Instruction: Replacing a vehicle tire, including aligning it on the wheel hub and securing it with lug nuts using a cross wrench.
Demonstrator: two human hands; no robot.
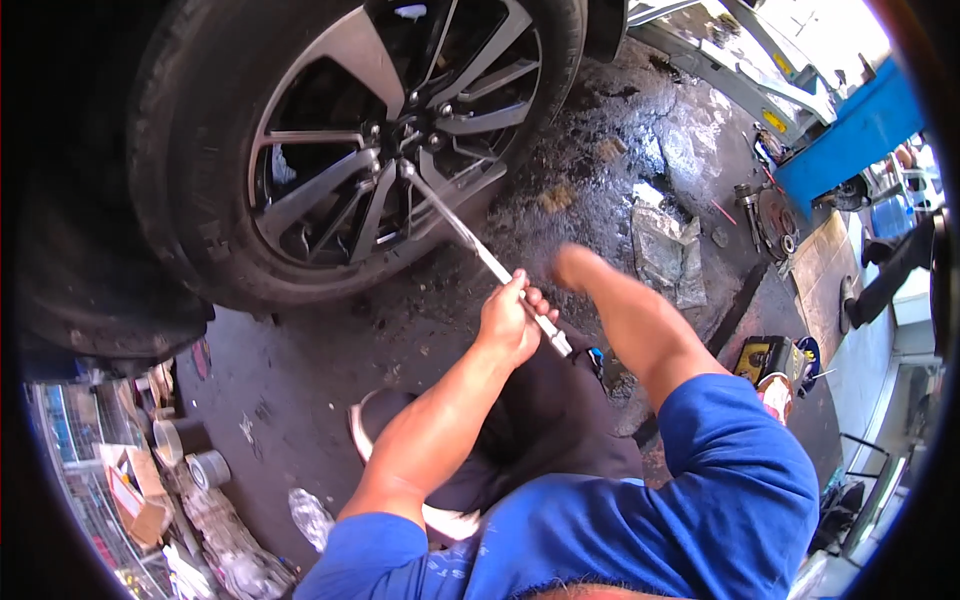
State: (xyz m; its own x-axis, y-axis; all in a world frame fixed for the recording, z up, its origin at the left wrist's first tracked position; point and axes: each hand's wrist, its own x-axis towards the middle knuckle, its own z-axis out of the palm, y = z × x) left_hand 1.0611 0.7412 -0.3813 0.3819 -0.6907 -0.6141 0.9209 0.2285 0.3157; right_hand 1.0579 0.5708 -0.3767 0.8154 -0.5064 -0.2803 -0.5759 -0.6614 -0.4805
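A car wheel (365, 225) with a dark tyre and a grey-and-black alloy rim fills the upper left. From its hub a long silver socket wrench (470, 238) slants down toward me, its head against one of the lug nuts near the centre. My left hand (512, 322) is wrapped round the lower part of the handle, and the handle's end sticks out past the fingers. To the right of the wrench is my right hand (578, 268), smeared by motion and apart from the handle. Its fingers cannot be made out.
Wet, oily floor (600, 150) lies beside the wheel, with a crumpled plastic sheet (665, 250) on it. A blue lift post (850, 135) rises at the upper right, near metal parts (770, 220). At lower left are tape rolls (208, 470) and an open cardboard box (138, 495).
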